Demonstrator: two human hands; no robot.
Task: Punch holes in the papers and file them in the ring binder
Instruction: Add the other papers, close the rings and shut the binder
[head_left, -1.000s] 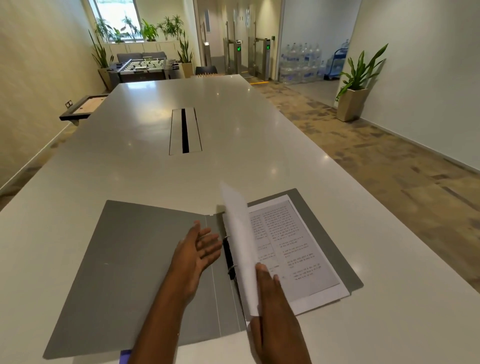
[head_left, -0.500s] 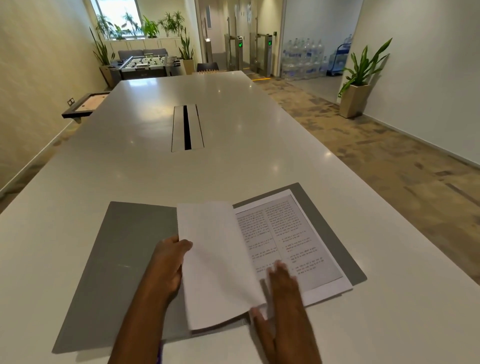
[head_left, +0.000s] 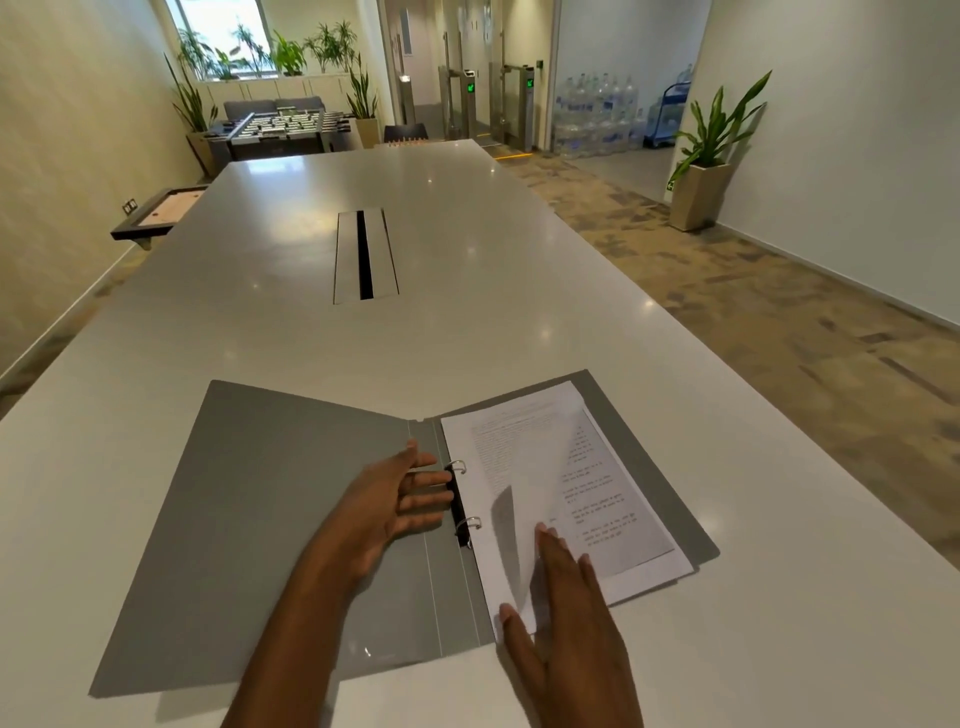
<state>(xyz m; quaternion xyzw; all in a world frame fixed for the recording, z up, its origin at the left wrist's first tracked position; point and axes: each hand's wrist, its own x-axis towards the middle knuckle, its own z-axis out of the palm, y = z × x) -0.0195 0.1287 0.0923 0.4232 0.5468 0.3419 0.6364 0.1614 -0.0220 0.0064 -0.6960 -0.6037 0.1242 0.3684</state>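
Observation:
A grey ring binder (head_left: 260, 519) lies open and flat on the white table (head_left: 467, 338) in front of me. Its two metal rings (head_left: 464, 496) stand at the spine, shut through the left margin of a stack of printed papers (head_left: 608, 499) on the right half. The top sheet (head_left: 530, 467) curls up over that stack, its lower corner pinched between thumb and fingers of my right hand (head_left: 566, 623). My left hand (head_left: 384, 509) rests flat on the binder's left cover, fingers spread, tips touching the black ring base.
A cable slot (head_left: 365, 254) is set into the table's middle, beyond the binder. The table's right edge runs close to the binder's right cover, with carpet floor below. A potted plant (head_left: 701, 192) stands by the right wall.
The top sheet, turned over onto the left side half a second ago, has swung back to the right. My left hand has let go of it and now lies flat beside the rings.

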